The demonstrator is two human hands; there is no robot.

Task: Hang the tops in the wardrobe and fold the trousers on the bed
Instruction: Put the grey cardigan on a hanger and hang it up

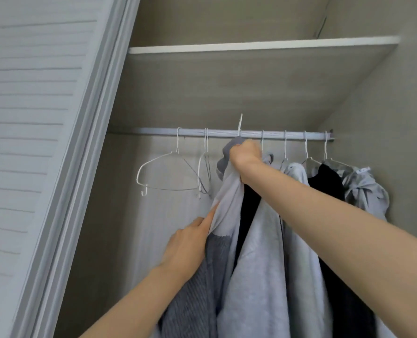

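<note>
A white-and-grey top (227,208) on a white wire hanger (239,125) sits near the frame's centre, its hook poking above the rail (227,134) and seemingly not yet settled over it. The right hand (245,153) is clenched around the collar and hanger neck just under the rail. At seven o'clock from it, the left hand (190,242) touches the top's left edge, forefinger extended; whether its thumb pinches the cloth cannot be told. At three o'clock, four hung tops (324,181) already fill the rail's right end. At nine o'clock hang empty hangers (164,174). Further out lie the shelf (251,46) at twelve and the slatted door (31,118) at nine. Hanging looks well advanced; no trousers or bed are in view, so folding cannot be judged.
</note>
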